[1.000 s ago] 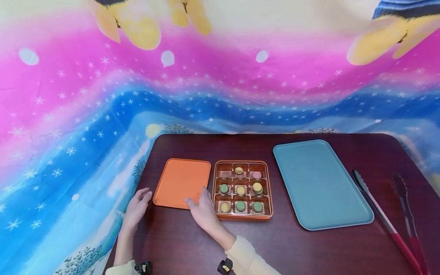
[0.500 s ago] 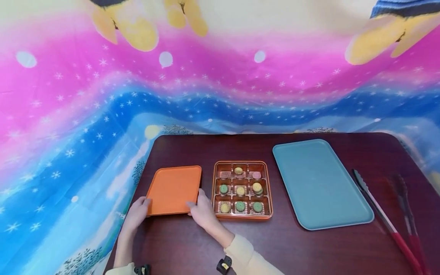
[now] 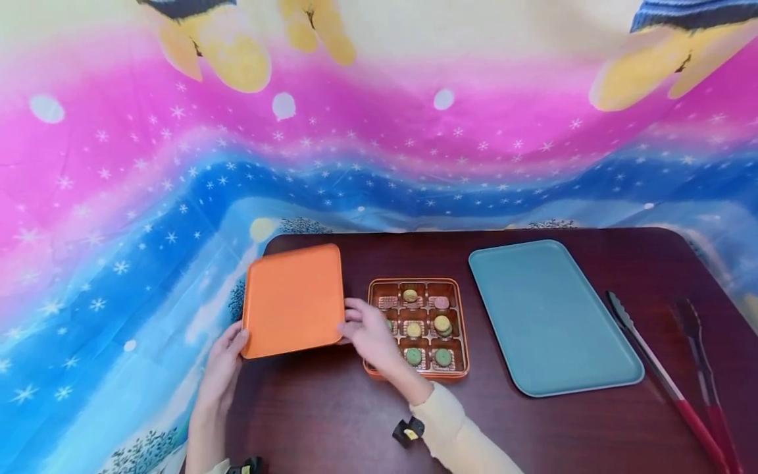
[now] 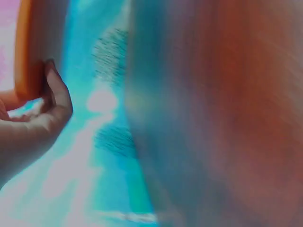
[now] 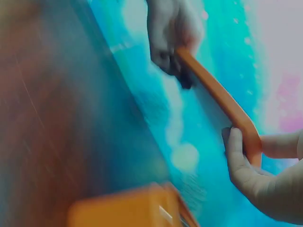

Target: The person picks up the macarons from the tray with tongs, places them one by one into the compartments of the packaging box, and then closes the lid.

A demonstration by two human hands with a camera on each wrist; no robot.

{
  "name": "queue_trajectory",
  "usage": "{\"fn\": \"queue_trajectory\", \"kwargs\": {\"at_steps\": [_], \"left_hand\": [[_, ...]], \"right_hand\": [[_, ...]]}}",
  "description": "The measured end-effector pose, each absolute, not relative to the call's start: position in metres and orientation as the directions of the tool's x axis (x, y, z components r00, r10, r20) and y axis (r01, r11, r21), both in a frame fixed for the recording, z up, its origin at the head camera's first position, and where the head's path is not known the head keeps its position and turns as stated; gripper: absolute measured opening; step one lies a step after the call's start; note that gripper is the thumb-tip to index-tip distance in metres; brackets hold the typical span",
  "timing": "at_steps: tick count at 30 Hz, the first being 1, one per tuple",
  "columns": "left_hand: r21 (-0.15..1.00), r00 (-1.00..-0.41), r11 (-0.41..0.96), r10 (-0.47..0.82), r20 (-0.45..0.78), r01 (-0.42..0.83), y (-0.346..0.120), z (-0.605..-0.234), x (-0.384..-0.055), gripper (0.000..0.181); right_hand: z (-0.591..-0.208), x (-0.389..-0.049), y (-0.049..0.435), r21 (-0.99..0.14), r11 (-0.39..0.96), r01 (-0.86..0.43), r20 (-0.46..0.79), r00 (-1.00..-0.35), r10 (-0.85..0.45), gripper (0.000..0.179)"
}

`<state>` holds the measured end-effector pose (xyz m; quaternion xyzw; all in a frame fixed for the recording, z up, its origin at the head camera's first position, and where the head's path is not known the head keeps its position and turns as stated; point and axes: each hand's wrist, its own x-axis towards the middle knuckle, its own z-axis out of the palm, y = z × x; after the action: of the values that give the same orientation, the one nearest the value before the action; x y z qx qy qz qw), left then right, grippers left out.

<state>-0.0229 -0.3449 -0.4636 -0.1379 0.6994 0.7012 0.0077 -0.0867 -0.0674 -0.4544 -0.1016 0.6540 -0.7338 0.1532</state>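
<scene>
An orange square lid [image 3: 293,299] with a raised rim is held up between both hands over the left of the table, its far side tilted up. My left hand [image 3: 220,368] grips its near left corner; in the left wrist view the fingers [image 4: 59,92] curl beneath the edge. On the opposite side my right hand [image 3: 373,332] pinches the lid's right edge, thumb on one face and fingers on the other in the right wrist view. Just right of it sits the orange box [image 3: 464,365] with a divided insert holding several macarons [image 3: 442,324]. My right hand hides the box's left compartments.
A blue-green rectangular tray [image 3: 553,319] lies right of the box. Beyond it, tongs [image 3: 681,395] with red handles lie spread near the table's right edge. The dark wooden table [image 3: 331,421] backs onto a patterned cloth [image 3: 355,145].
My left hand has taken hold of the lid's left side. Both hands have lifted the lid off the table and tilted it up. The box, tray and tongs have stayed put.
</scene>
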Motion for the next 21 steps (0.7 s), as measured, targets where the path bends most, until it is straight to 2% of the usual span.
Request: {"fn": "queue_trajectory", "kwargs": {"at_steps": [3, 7, 12, 16, 18, 21], "left_hand": [[0.995, -0.993, -0.083, -0.104, -0.062, -0.053, -0.330, -0.451, -0.029, 0.031], [0.999, -0.999, -0.039, -0.041, 0.010, 0.011, -0.310, -0.437, -0.038, 0.033], [0.995, -0.998, 0.095, -0.064, 0.007, 0.001, -0.286, -0.428, -0.049, 0.033], [0.981, -0.993, 0.195, -0.113, 0.020, -0.003, -0.264, -0.424, -0.057, 0.032], [0.968, -0.992, 0.250, -0.120, 0.047, 0.016, -0.253, -0.423, -0.061, 0.030], [0.945, -0.988, 0.312, -0.081, 0.134, 0.103, -0.239, -0.423, -0.066, 0.023]], "right_hand": [[-0.442, -0.097, -0.040, -0.998, 0.008, -0.059, 0.054, -0.952, -0.302, 0.040], [-0.429, -0.106, -0.008, -0.984, 0.086, -0.158, 0.136, -0.965, -0.225, 0.029], [-0.419, -0.108, 0.023, -0.957, 0.201, -0.210, 0.184, -0.973, -0.143, 0.023], [-0.415, -0.108, 0.043, -0.936, 0.244, -0.255, 0.243, -0.967, -0.078, 0.019], [-0.414, -0.108, 0.051, -0.937, 0.238, -0.254, 0.251, -0.967, -0.044, 0.017], [-0.413, -0.108, 0.063, -0.966, 0.169, -0.196, 0.200, -0.980, 0.005, 0.017]]}}
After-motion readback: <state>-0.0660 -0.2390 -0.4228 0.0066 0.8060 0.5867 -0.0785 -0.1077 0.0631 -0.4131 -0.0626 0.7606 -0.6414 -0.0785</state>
